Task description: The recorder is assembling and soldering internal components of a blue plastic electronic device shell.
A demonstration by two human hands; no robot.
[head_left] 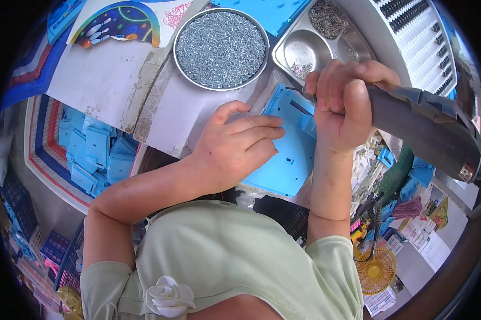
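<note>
My right hand [343,101] is wrapped around a dark grey electric screwdriver [411,114]. The tool lies nearly level, its slim bit pointing left over the top end of a blue plastic panel [286,154]. That panel has slots and a small square hole, and lies on the bench in front of me. Along its left edge my left hand [240,141] hovers or rests with the fingers loosely bent and apart; I see nothing between them. Whether the bit touches a screw is too small to tell.
A round metal tray [222,49] full of small silver screws stands beyond my left hand. A steel compartment tray [306,50] holds springs and small metal parts. Blue plastic pieces [93,152] fill a striped-lined container at left. White foam-like rack [422,42] stands far right.
</note>
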